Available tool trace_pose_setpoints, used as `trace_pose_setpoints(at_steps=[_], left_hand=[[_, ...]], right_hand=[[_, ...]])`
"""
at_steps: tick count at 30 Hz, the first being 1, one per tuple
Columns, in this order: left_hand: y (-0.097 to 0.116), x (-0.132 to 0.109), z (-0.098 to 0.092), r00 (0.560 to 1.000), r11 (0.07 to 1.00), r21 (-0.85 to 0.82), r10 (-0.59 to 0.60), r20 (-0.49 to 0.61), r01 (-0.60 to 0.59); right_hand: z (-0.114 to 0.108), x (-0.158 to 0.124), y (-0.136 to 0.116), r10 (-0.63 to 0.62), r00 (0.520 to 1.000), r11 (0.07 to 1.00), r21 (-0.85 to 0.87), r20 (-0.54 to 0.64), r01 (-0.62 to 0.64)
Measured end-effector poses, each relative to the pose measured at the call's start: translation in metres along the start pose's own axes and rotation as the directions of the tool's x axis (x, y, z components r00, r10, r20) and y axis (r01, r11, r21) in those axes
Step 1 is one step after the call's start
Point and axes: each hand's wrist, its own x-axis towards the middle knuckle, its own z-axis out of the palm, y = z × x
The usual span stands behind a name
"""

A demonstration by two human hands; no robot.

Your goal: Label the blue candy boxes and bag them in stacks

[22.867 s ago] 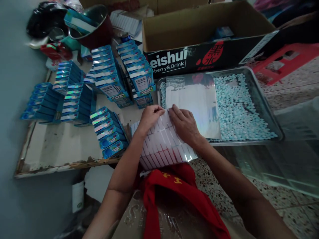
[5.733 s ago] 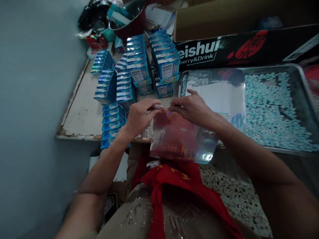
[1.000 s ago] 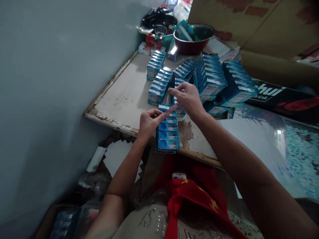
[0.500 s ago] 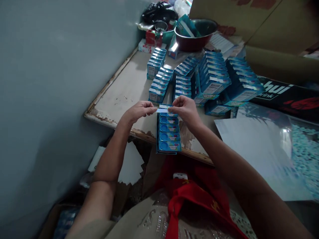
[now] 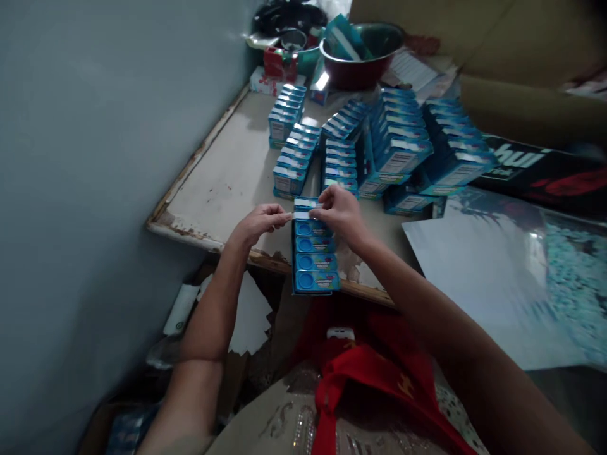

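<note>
Bare, chipped white tabletop point(image 5: 208, 180) leaves a passage between the smooth grey wall point(image 5: 109, 164) and rows of small blue cardboard boxes point(image 5: 401, 142), which crowd the way ahead of the right hand point(image 5: 342, 218); a round maroon metal bowl point(image 5: 353, 72) stands behind.

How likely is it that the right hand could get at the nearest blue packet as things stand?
Probably yes: the nearest blue packet has its top uncovered, a little below the right hand, though that hand would likely first have to release the white strip at its fingertips.
</note>
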Motion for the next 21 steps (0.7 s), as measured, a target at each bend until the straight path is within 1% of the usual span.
trace_pose_setpoints(at_steps=[2,5,6,7,8,9,10,11,12,13,14,15,16,17,18,19,20,21], left_hand=[[-0.011,0.004,0.007,1.000,1.000,0.009,-0.011,-0.020,0.011],[-0.024,0.012,0.016,0.994,0.998,0.041,-0.052,-0.094,0.056],[-0.026,0.012,0.017,0.988,0.995,0.064,-0.060,-0.144,0.070],[-0.025,0.009,0.018,0.974,0.991,0.106,-0.058,-0.218,0.082],[-0.022,0.002,0.018,0.949,0.982,0.166,-0.038,-0.312,0.094],[-0.016,-0.010,0.018,0.895,0.962,0.252,0.016,-0.445,0.108],[-0.010,-0.026,0.019,0.830,0.929,0.350,0.099,-0.549,0.121],[-0.001,-0.046,0.023,0.751,0.884,0.449,0.210,-0.626,0.127],[0.007,-0.068,0.030,0.655,0.842,0.529,0.343,-0.673,0.102],[0.016,-0.091,0.042,0.614,0.799,0.599,0.447,-0.651,0.052],[0.024,-0.111,0.060,0.555,0.760,0.650,0.543,-0.630,-0.005],[0.032,-0.126,0.083,0.509,0.721,0.686,0.630,-0.587,-0.102],[0.037,-0.133,0.111,0.518,0.692,0.692,0.677,-0.522,-0.206],[0.042,-0.132,0.143,0.565,0.669,0.670,0.704,-0.431,-0.322],[0.044,-0.121,0.176,0.610,0.630,0.632,0.735,-0.296,-0.452],[0.045,-0.102,0.209,0.654,0.623,0.573,0.733,-0.190,-0.532],[0.045,-0.076,0.238,0.696,0.638,0.532,0.708,-0.122,-0.557],[0.044,-0.046,0.264,0.736,0.661,0.517,0.671,-0.084,-0.543]], right_hand=[[-0.001,0.003,-0.003,0.039,0.999,0.997,-0.059,-0.038,-0.041],[-0.004,0.005,-0.005,0.042,0.999,0.995,-0.092,-0.012,-0.043],[-0.007,0.003,-0.005,0.024,1.000,0.995,-0.093,-0.009,-0.025],[-0.011,0.000,-0.004,-0.003,1.000,0.996,-0.090,-0.008,0.002],[-0.017,-0.006,-0.002,-0.032,0.999,0.996,-0.086,-0.010,0.031],[-0.025,-0.014,0.002,-0.065,0.998,0.995,-0.081,-0.009,0.064],[-0.034,-0.025,0.008,-0.092,0.996,0.993,-0.081,-0.004,0.091],[-0.045,-0.038,0.018,-0.108,0.994,0.990,-0.089,-0.008,0.107],[-0.058,-0.053,0.030,-0.114,0.993,0.988,-0.110,-0.031,0.110],[-0.071,-0.068,0.046,-0.110,0.991,0.985,-0.139,-0.081,0.098],[-0.084,-0.083,0.064,-0.095,0.983,0.983,-0.171,-0.158,0.068],[-0.098,-0.098,0.085,-0.071,0.964,0.979,-0.203,-0.256,0.018],[-0.111,-0.112,0.107,-0.044,0.946,0.976,-0.215,-0.320,-0.027],[-0.123,-0.124,0.129,-0.021,0.929,0.973,-0.220,-0.369,-0.065],[-0.135,-0.135,0.150,-0.003,0.909,0.968,-0.231,-0.417,-0.103],[-0.146,-0.145,0.170,0.000,0.883,0.957,-0.255,-0.469,-0.135],[-0.155,-0.152,0.186,-0.006,0.868,0.950,-0.274,-0.496,-0.150],[-0.164,-0.158,0.200,-0.019,0.859,0.944,-0.292,-0.511,-0.153]])
